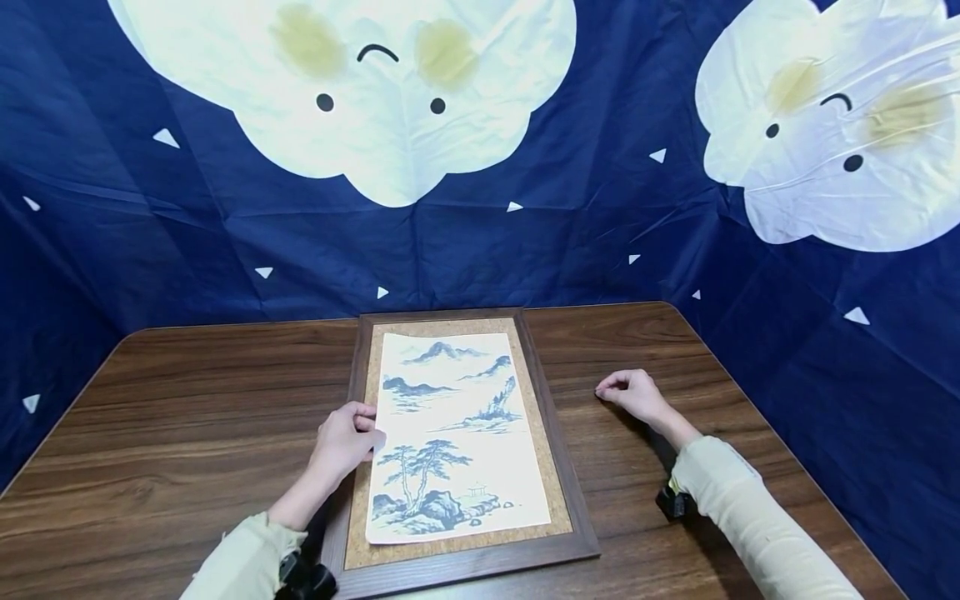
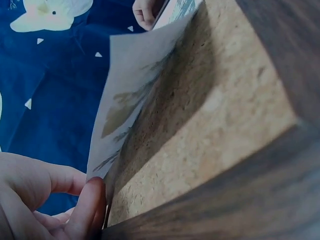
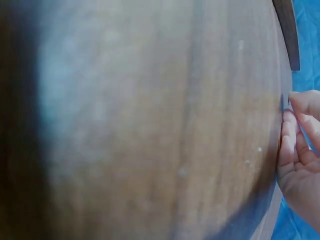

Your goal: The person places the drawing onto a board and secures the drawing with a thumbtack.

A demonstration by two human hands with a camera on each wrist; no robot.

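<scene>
1. From where I stand, I see a paper sheet [image 1: 457, 425] with blue mountains and trees; it lies in the lower centre of the head view, over a cork board [image 1: 555, 492] with a dark wooden border [image 1: 465, 564].
2. The left hand [image 1: 341, 442], at the lower centre-left, pinches the left edge of this sheet between thumb and fingers. In the left wrist view, the held edge is raised from the cork, and a shadow falls below it.
3. The right hand [image 1: 641, 396] is right of the board, low over the brown desk [image 1: 187, 417]. Its thumb and fingers are narrow, nearly together; whether they hold something small, I cannot tell.
4. Both arms wear pale sleeves [image 1: 750, 500].
5. Across the top of the head view hangs a dark blue cloth [image 1: 465, 258] with white clouds [image 1: 405, 150] and small triangles [image 1: 513, 207].
</scene>
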